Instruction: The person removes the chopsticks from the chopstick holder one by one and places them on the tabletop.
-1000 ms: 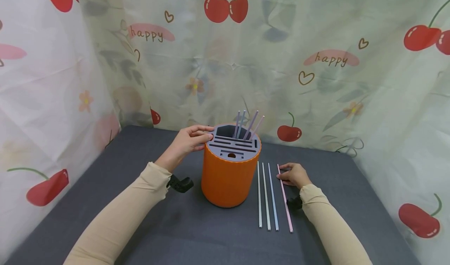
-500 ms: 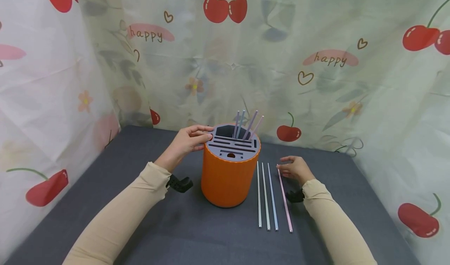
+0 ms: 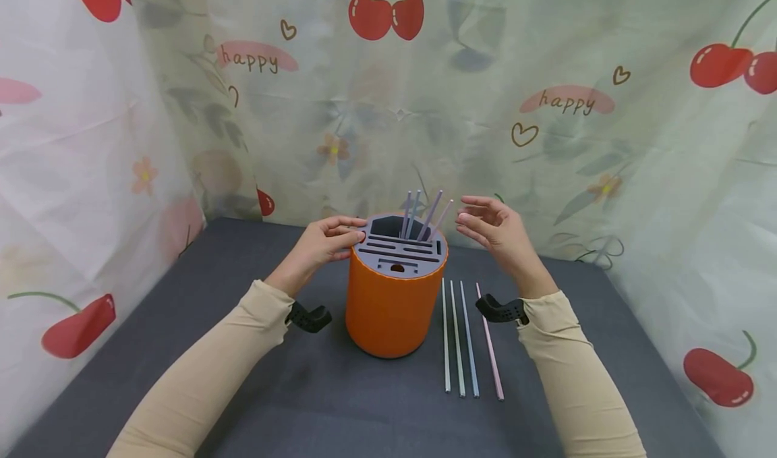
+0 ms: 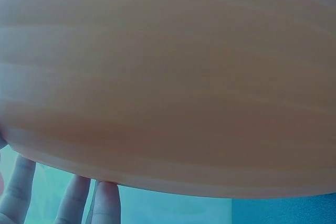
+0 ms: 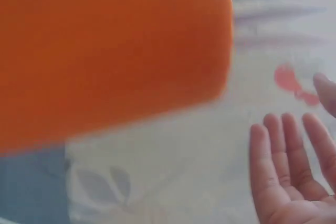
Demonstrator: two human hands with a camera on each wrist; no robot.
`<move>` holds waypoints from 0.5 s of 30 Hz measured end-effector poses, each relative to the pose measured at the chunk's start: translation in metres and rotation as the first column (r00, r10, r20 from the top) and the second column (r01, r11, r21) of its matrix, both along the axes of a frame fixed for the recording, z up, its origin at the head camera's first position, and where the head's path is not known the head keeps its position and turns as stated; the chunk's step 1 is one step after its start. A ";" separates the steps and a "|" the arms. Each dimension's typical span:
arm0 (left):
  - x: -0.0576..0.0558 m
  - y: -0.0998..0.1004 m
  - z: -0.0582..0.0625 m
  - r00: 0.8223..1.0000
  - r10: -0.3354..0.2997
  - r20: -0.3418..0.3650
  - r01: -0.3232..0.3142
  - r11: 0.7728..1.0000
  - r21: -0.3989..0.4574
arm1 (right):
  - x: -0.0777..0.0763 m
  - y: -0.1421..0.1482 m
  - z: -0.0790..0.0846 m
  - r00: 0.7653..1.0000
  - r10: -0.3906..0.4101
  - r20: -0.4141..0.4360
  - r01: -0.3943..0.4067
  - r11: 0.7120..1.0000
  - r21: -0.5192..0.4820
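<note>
An orange cylindrical knife holder (image 3: 394, 309) with a grey slotted top (image 3: 397, 247) stands upright on the table. Several slim pastel chopsticks (image 3: 429, 215) lean in its rear compartment. At its upper left rim my left hand (image 3: 318, 249) rests with fingertips and thumb touching the edge; straight fingers (image 4: 68, 198) meet that edge in the left wrist view. My right hand (image 3: 494, 232) hovers right of the chopstick tops, fingers loosely bent and holding nothing. On the table below it lie two pale chopsticks (image 3: 456, 340), a blue chopstick (image 3: 469, 340) and a pink chopstick (image 3: 490, 350).
A dark grey cloth (image 3: 291, 404) covers the table. Patterned curtains (image 3: 388, 107) with cherries and the word "happy" hang behind it and at both sides. Each wrist wears a black strap (image 3: 502, 309).
My right hand has left the pink chopstick on the table and risen up and slightly leftward, beside the holder's top. The left hand stays at the rim.
</note>
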State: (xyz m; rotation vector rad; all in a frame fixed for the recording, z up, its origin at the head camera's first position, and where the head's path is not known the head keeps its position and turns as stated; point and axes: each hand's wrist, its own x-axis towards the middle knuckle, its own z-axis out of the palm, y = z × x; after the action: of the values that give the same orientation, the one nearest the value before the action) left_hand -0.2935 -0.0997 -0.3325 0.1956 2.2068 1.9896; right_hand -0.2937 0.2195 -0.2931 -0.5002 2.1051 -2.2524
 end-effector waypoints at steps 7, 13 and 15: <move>0.000 0.000 0.000 1.000 -0.001 0.000 0.001 1.000 0.007 | 0.004 -0.023 -0.007 0.998 0.010 -0.070 -0.009 1.000 0.026; 0.000 0.000 0.000 1.000 -0.001 0.009 0.000 1.000 0.009 | 0.003 -0.029 -0.014 0.994 -0.017 -0.108 0.023 0.998 0.060; 0.000 0.000 0.000 1.000 0.001 0.010 -0.001 1.000 0.014 | 0.003 -0.029 -0.015 0.993 -0.025 -0.117 0.033 0.997 0.075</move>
State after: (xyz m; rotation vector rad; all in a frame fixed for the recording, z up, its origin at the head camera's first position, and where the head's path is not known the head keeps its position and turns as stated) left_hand -0.2936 -0.0995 -0.3323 0.1858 2.1880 2.0021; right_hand -0.2909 0.1904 -0.3085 -0.6151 2.2573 -2.1983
